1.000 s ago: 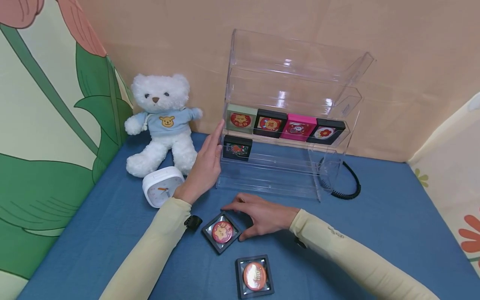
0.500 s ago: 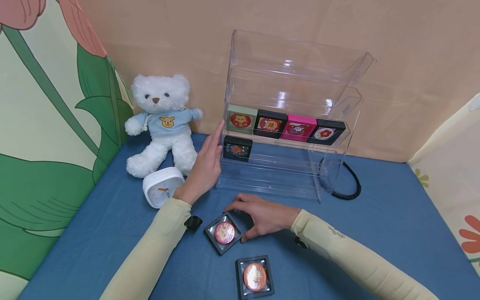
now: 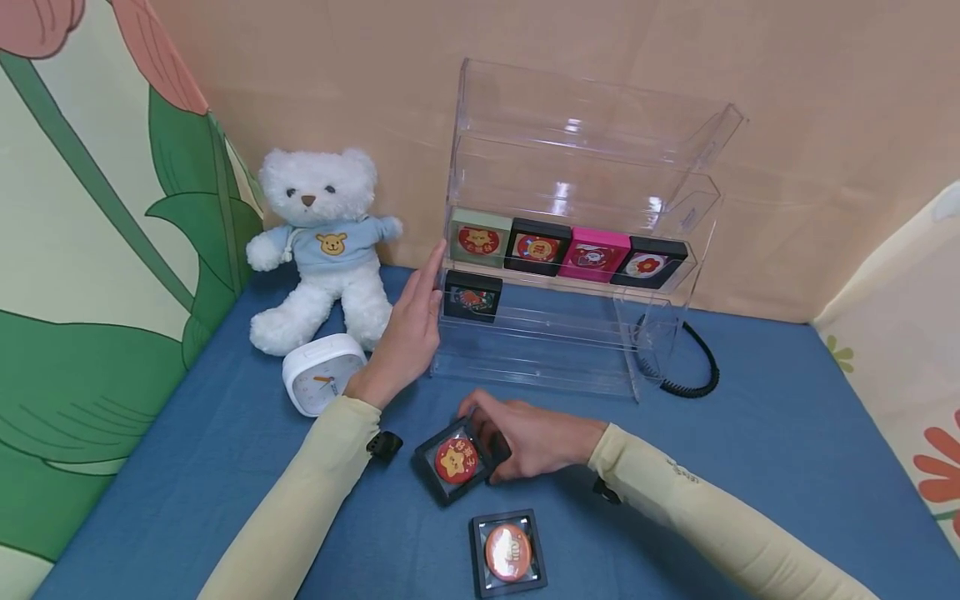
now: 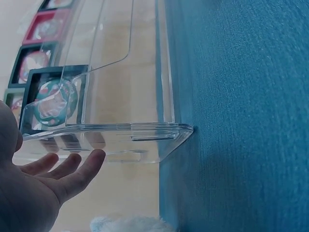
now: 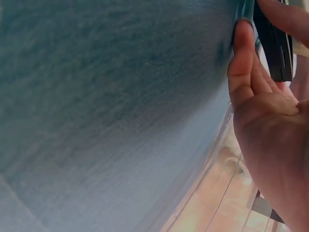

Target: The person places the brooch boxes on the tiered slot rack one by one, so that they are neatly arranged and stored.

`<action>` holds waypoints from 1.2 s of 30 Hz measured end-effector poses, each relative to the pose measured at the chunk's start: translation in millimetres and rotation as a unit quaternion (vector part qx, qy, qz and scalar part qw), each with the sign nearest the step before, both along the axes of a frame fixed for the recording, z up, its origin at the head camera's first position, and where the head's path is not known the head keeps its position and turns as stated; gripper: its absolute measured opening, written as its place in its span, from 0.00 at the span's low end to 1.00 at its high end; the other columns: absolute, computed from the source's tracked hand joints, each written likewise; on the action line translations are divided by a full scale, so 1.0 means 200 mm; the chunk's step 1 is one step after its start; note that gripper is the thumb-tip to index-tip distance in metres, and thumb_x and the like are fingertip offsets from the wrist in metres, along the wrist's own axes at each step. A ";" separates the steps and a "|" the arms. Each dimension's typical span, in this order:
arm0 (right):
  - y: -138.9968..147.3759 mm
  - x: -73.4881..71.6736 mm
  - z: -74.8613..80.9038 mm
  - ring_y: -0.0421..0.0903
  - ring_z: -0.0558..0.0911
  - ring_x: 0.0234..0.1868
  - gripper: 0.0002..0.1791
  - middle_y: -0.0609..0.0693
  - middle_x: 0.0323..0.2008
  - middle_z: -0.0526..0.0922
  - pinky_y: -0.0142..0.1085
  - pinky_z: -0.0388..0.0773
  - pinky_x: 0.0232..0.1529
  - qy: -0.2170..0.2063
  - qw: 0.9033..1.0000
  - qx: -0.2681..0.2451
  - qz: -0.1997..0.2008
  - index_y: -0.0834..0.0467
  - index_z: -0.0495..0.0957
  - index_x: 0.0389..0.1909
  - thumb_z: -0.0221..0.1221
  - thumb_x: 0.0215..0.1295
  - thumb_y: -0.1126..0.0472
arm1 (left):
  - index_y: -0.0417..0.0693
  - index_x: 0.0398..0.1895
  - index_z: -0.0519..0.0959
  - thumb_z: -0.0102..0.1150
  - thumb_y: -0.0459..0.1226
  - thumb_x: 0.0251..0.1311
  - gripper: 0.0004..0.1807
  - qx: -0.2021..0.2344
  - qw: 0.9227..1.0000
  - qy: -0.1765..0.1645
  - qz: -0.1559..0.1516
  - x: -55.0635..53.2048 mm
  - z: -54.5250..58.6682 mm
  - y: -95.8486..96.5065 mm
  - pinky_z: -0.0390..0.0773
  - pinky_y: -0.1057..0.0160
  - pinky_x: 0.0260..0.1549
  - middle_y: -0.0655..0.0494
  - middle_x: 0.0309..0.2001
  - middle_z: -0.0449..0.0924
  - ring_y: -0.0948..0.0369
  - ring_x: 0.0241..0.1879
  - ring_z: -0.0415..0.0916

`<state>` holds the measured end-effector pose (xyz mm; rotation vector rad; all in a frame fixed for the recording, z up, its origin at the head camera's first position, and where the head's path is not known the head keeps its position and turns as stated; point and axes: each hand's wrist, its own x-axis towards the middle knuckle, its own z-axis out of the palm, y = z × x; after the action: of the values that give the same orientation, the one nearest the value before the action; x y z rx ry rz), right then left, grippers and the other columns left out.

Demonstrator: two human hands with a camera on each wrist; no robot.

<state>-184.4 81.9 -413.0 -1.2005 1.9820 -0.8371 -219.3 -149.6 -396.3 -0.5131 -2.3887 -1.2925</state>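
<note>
My left hand (image 3: 405,337) rests with straight fingers against the left side of a clear acrylic tiered display rack (image 3: 540,379); the left wrist view shows its fingertips at the side panel. My right hand (image 3: 528,437) grips a black square display frame (image 3: 433,475) by its right edge, tilting it up. Behind its window sits a round red badge (image 3: 456,460) with a yellow star-shaped figure. In the right wrist view the frame's dark edge (image 5: 275,53) is between thumb and fingers. A second black frame (image 3: 477,575) with an orange badge (image 3: 508,552) lies flat in front.
Green, black and pink framed badges (image 3: 594,255) stand along one tier of the rack, with one black frame (image 3: 472,296) on the tier below. A white teddy bear (image 3: 330,233) and a white alarm clock (image 3: 322,375) are left. A black coiled band (image 3: 705,367) lies right.
My right hand has closed on the black frame, shifted slightly right and tilted it up from the table. The left hand has stayed against the rack.
</note>
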 end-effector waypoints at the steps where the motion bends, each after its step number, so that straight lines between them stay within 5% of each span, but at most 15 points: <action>1: 0.00 0.00 0.00 0.37 0.82 0.43 0.42 0.42 0.48 0.81 0.34 0.80 0.45 -0.004 1.000 -0.001 -0.001 0.49 0.55 0.68 0.72 0.60 0.66 | 0.64 0.83 0.41 0.34 0.34 0.81 0.34 0.000 1.000 0.001 0.000 0.00 0.00 0.00 0.63 0.45 0.69 0.51 0.79 0.50 0.52 0.75 0.54; 5: 0.01 0.00 0.00 0.37 0.82 0.41 0.43 0.43 0.48 0.82 0.34 0.80 0.38 -0.012 1.000 -0.006 -0.003 0.49 0.54 0.69 0.70 0.61 0.68 | 0.64 0.83 0.41 0.35 0.34 0.81 0.34 0.000 1.000 0.000 0.000 0.00 0.00 0.00 0.63 0.44 0.68 0.50 0.79 0.51 0.52 0.75 0.55; 20: 0.02 0.00 0.00 0.40 0.81 0.37 0.44 0.44 0.45 0.80 0.34 0.81 0.40 -0.009 1.000 -0.007 -0.010 0.49 0.55 0.71 0.70 0.60 0.69 | 0.64 0.83 0.41 0.33 0.35 0.81 0.33 -0.003 1.000 0.006 0.001 0.00 0.01 0.00 0.65 0.44 0.66 0.52 0.79 0.51 0.52 0.74 0.55; 31: 0.02 0.01 0.00 0.38 0.81 0.42 0.38 0.46 0.45 0.78 0.34 0.81 0.44 -0.016 1.000 -0.024 0.004 0.54 0.57 0.71 0.67 0.68 0.54 | 0.64 0.83 0.41 0.33 0.35 0.81 0.33 -0.001 1.000 0.004 0.000 0.00 0.00 0.00 0.65 0.44 0.66 0.51 0.79 0.50 0.51 0.74 0.55; 36: 0.01 0.01 0.00 0.38 0.82 0.41 0.38 0.46 0.46 0.79 0.34 0.81 0.43 -0.019 0.999 -0.036 0.009 0.53 0.57 0.71 0.68 0.67 0.57 | 0.64 0.83 0.40 0.32 0.35 0.81 0.33 -0.001 1.000 0.003 -0.001 0.00 0.00 0.00 0.65 0.43 0.66 0.51 0.79 0.51 0.51 0.74 0.55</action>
<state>-182.8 84.6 -412.9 -1.2315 1.9233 -0.9223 -218.6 -149.8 -396.1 -0.5207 -2.3853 -1.2879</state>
